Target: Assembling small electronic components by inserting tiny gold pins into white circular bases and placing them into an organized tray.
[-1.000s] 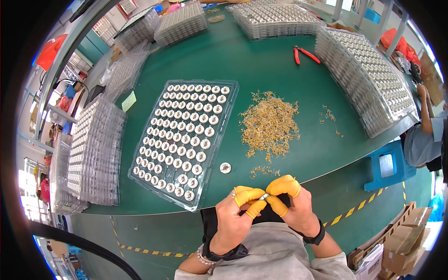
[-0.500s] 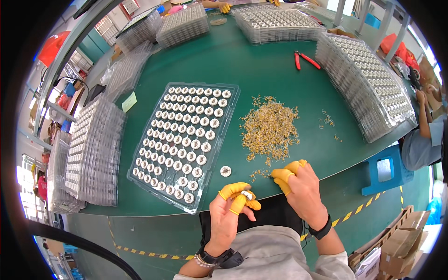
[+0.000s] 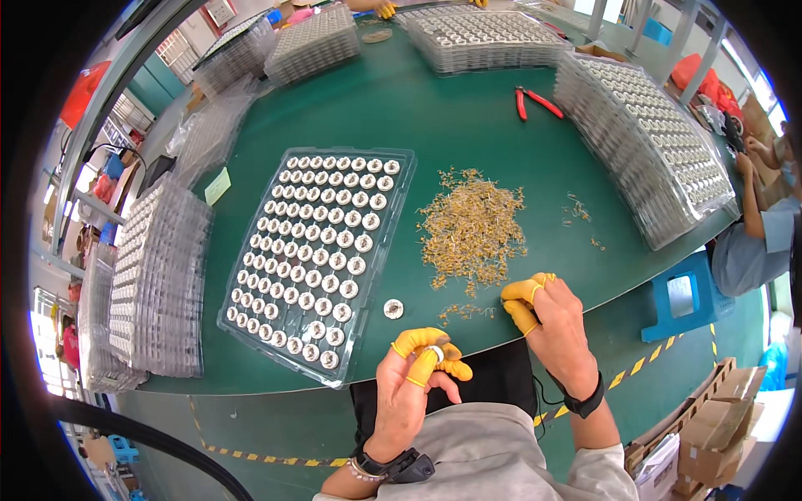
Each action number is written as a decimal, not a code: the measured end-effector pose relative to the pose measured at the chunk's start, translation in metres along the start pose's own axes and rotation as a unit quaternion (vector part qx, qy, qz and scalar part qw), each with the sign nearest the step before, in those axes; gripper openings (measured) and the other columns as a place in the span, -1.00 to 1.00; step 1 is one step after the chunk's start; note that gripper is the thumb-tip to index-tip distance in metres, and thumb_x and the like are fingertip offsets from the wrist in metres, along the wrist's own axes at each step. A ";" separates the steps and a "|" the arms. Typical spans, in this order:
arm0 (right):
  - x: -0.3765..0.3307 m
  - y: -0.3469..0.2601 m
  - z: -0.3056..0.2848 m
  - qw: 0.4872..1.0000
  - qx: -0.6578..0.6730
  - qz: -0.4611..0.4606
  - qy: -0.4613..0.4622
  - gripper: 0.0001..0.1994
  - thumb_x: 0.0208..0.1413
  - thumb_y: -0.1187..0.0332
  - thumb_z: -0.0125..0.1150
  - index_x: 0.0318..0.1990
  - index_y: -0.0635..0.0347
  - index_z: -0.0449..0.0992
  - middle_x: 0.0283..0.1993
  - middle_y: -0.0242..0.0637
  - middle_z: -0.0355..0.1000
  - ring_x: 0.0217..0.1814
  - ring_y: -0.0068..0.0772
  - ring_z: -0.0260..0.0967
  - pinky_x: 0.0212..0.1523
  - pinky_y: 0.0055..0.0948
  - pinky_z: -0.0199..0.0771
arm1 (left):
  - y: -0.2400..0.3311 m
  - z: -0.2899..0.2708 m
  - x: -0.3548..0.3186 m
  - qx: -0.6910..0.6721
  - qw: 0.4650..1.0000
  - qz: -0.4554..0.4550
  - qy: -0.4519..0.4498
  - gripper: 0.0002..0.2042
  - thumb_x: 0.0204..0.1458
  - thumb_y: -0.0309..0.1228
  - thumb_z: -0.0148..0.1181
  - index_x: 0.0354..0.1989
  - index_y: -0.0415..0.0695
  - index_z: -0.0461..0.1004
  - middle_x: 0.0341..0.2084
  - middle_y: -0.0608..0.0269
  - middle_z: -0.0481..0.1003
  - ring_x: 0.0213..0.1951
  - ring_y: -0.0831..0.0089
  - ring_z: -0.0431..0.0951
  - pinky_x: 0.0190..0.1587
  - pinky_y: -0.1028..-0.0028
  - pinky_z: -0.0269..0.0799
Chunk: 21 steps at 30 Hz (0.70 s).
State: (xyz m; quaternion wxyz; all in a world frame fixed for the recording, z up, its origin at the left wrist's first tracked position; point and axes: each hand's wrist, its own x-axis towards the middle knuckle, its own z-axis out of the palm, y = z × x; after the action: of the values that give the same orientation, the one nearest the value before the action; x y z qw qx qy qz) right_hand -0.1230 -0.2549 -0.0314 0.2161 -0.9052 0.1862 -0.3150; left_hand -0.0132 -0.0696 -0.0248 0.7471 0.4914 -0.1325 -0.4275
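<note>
My left hand, with yellow finger cots on its fingers, pinches a small round white part in front of the table edge. The fingers partly cover it. My right hand, also in yellow finger cots, is closed with its fingertips together, just right of a few loose small metal pins. Whatever lies between those fingertips is too small to make out. Beyond is a large heap of gold-coloured metal pins. One round white part lies alone on the table, beside a clear plastic tray holding rows of similar parts.
Stacks of filled clear trays stand at the left, far side and right. Red-handled pliers lie near the right stack. Stray pins sit right of the heap. A blue stool and another person are at right.
My right hand has drawn away to the right from the few loose pins. My left hand keeps its hold on the white part. The whole view has shifted slightly.
</note>
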 end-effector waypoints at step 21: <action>0.007 0.006 -0.011 0.993 -0.110 -0.036 0.005 -0.83 -0.18 0.56 0.27 -0.35 0.15 0.59 -0.40 -0.27 0.37 -0.36 -0.21 0.28 -0.28 -0.30 0.27 | -0.006 0.001 -0.005 0.075 0.997 0.011 -0.023 -0.83 0.17 -0.59 0.12 -0.08 -0.32 0.44 -0.30 0.01 0.54 -0.43 0.35 0.61 -0.59 0.57 0.48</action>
State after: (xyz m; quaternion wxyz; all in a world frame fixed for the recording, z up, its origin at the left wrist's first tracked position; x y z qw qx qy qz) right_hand -0.1258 -0.2666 -0.0235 0.1027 -0.9280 0.1879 -0.3049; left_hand -0.0192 -0.0673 -0.0283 0.7097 0.5343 -0.1867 -0.4195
